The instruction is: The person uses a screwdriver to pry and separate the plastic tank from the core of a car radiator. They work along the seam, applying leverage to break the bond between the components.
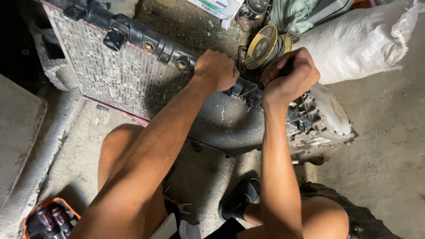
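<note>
Dusty concrete floor (380, 146) | your left hand (217, 69) clamped on radiator (133, 75) top edge | right hand (290, 75) fisted around dark handle, centre frame | judged: loosening a fitting; hold radiator steady.

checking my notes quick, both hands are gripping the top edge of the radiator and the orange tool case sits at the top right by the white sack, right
Not quite. The head view shows the orange tool case at the bottom left, beside the person's knee, far from the white sack. The rest holds: left hand and right hand both grip the radiator along its top edge.
</note>
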